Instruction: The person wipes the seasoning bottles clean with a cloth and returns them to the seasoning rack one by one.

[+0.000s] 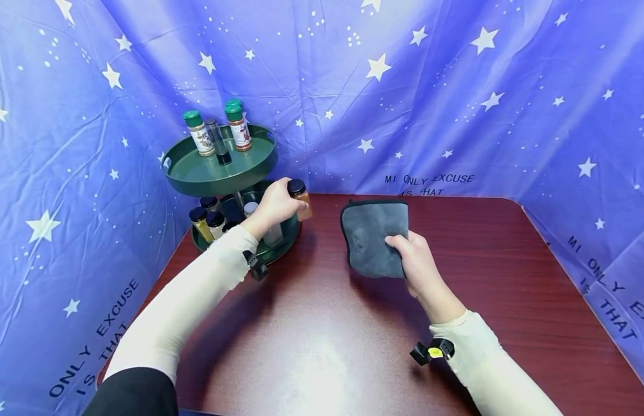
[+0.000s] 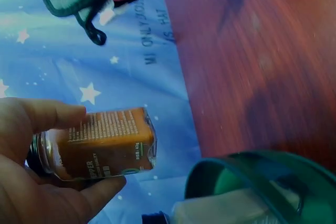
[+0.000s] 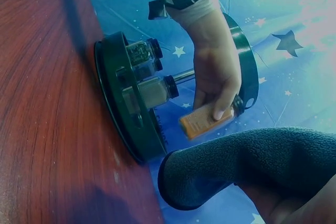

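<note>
My left hand [image 1: 275,207] grips a spice jar [image 1: 304,211] with orange-brown powder and a black lid, just right of the green two-tier rack [image 1: 218,184]. In the left wrist view, thumb and fingers pinch the jar [image 2: 113,142] near its lid, and part of its label reads "PEPPER". The jar is clear of the lower tier [image 3: 142,142] in the right wrist view. My right hand [image 1: 422,263] holds a folded grey cloth [image 1: 374,240] with dark edging above the table, thumb on its near face. A gap separates cloth and jar in the head view.
Green-capped shakers [image 1: 240,130] and a dark-ended clear grinder [image 1: 218,143] stand on the upper tray. Several black-lidded jars [image 1: 199,219] sit in the lower tier, partly hidden by my left arm. The reddish wooden table [image 1: 478,248] meets a starry blue curtain [image 1: 322,69].
</note>
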Demonstrator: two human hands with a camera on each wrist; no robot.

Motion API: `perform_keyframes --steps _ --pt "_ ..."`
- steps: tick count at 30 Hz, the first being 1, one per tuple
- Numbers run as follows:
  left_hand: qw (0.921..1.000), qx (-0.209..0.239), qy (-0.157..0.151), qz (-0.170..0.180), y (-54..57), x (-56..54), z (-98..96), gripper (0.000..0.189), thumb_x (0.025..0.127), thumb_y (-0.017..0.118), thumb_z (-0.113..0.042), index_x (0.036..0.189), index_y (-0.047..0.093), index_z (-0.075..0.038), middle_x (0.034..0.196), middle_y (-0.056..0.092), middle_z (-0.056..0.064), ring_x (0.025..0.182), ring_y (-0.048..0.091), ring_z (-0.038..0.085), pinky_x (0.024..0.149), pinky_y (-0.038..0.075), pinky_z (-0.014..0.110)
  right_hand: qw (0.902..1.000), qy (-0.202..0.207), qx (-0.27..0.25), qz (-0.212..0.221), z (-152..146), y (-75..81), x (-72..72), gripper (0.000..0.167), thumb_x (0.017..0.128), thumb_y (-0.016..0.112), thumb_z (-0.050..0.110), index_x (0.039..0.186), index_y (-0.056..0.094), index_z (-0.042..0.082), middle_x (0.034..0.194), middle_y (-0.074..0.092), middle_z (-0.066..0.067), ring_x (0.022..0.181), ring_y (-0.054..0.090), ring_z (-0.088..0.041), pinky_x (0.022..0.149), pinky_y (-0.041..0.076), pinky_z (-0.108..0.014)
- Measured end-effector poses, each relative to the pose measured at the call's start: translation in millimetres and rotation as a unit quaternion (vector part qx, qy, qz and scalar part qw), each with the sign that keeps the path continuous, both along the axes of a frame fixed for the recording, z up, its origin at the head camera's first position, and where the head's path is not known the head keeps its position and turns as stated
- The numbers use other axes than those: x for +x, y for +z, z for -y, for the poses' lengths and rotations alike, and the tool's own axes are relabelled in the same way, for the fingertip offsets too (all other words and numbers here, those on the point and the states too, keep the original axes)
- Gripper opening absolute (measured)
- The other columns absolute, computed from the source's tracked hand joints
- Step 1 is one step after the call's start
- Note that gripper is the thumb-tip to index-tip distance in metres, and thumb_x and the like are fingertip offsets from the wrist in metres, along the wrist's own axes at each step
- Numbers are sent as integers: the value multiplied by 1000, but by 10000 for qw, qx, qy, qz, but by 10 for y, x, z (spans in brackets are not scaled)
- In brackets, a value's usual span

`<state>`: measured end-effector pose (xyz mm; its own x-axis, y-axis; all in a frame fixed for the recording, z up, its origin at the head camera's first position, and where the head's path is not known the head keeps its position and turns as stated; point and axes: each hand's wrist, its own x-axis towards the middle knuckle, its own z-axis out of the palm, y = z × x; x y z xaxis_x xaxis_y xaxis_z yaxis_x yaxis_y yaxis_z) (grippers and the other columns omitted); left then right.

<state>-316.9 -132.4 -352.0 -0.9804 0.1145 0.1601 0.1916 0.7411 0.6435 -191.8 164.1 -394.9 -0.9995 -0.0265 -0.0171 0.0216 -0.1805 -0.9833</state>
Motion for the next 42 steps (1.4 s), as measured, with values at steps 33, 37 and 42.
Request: perform_keyframes --steps 33,37,42 --pt "9781 -1527 733 1213 -55 -413 203 47 76 73 -28 110 65 3 115 65 19 101 60 29 92 54 38 9996 -46 266 2 -9 -65 -21 20 95 53 9 111 63 2 80 73 7 69 70 -9 65 58 -28" --pt "9756 -1625 636 1333 -45 -442 217 45 78 71 -30 107 66 5 112 64 19 97 56 27 92 55 37 9995 -62 297 9 -17 -64 -25 20 95 53 9 110 63 2 80 73 7 69 70 -9 65 58 -28" --pt "9716 -1716 664 1491 -54 -475 226 50 81 70 -29 115 63 7 122 64 21 105 57 27 99 52 37 9994 -63 328 44 -23 -56 -25 19 95 53 9 108 64 1 79 73 6 69 70 -9 64 58 -28"
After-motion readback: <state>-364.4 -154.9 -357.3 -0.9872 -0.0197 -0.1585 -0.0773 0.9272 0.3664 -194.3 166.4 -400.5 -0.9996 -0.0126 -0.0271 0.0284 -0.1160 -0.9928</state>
